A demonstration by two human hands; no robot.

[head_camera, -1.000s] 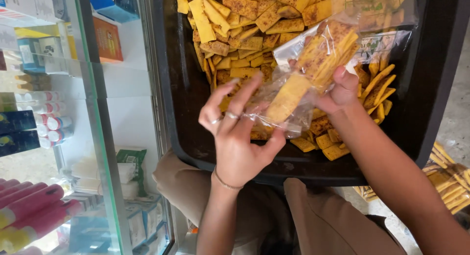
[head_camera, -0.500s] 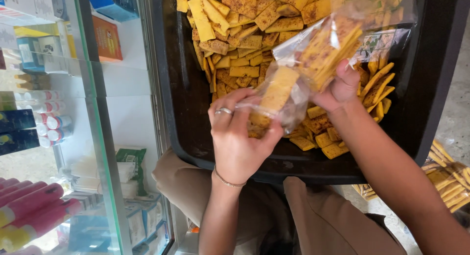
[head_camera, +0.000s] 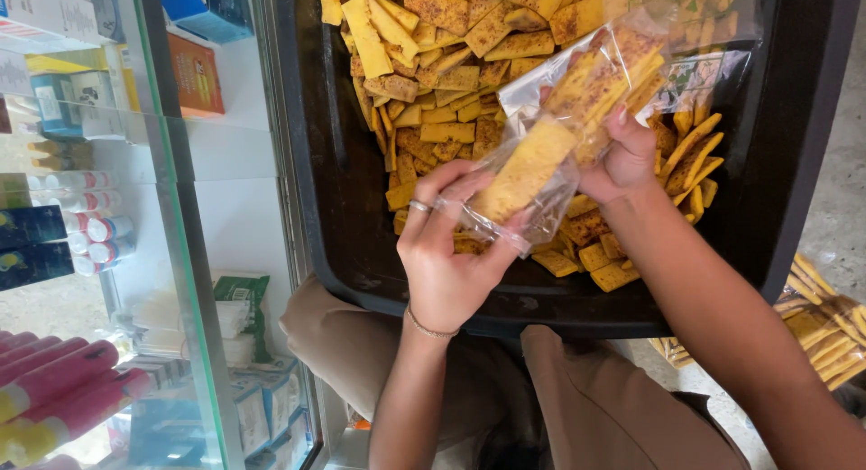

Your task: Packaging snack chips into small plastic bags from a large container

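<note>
A clear bag [head_camera: 577,118] of yellow chips is held over the black tray [head_camera: 361,244], its near end cupped by the left hand's [head_camera: 446,253] curled fingers and its far part pinched by the right hand [head_camera: 622,159], so the chips stay in.

This is a small shop. A glass display cabinet [head_camera: 194,281] with an aluminium frame holds shelves of boxed goods [head_camera: 194,73] and rows of tubes [head_camera: 54,398]. Beside it, a large black plastic tub [head_camera: 361,244] is heaped with loose yellow-orange fried snack strips [head_camera: 433,82].
</note>
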